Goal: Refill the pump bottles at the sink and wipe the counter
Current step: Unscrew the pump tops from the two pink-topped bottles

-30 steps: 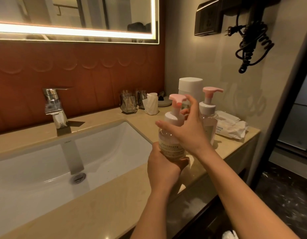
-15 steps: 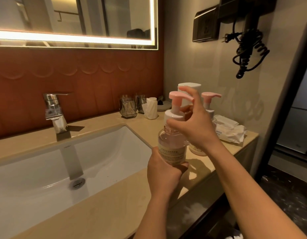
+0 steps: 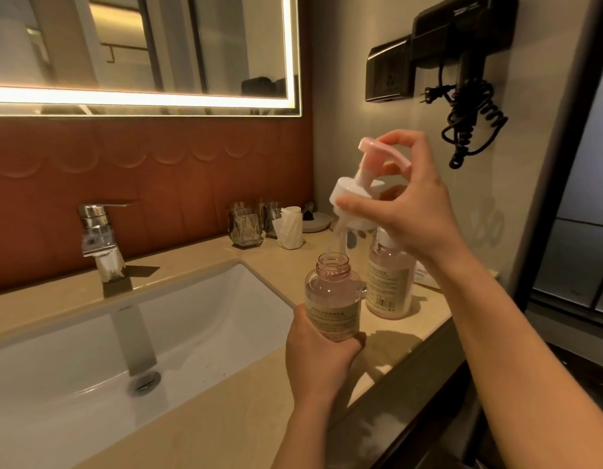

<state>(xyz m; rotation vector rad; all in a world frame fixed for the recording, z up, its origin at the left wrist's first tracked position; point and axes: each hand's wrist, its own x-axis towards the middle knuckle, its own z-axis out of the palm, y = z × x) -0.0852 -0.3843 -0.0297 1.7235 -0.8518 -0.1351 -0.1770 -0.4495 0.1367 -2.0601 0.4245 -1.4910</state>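
Observation:
My left hand (image 3: 322, 358) grips a clear pump bottle (image 3: 332, 301) by its base, just above the beige counter (image 3: 225, 424) right of the sink. Its neck is uncapped and pinkish liquid shows inside. My right hand (image 3: 408, 211) holds the pink-and-white pump head (image 3: 364, 177) lifted and tilted above the bottle, its dip tube still reaching into the neck. A second labelled pump bottle (image 3: 389, 282) stands on the counter behind, its top hidden by my right hand.
The white sink (image 3: 90, 350) with a chrome faucet (image 3: 99, 238) lies to the left. Glasses (image 3: 246, 228) and a wrapped cup (image 3: 290, 228) stand at the back wall. A wipes pack (image 3: 425, 277) lies behind my right forearm. A hair dryer (image 3: 469, 96) hangs on the right wall.
My right hand has lifted the pump head off the bottle and tilted it. The bottle is now uncapped in my left hand.

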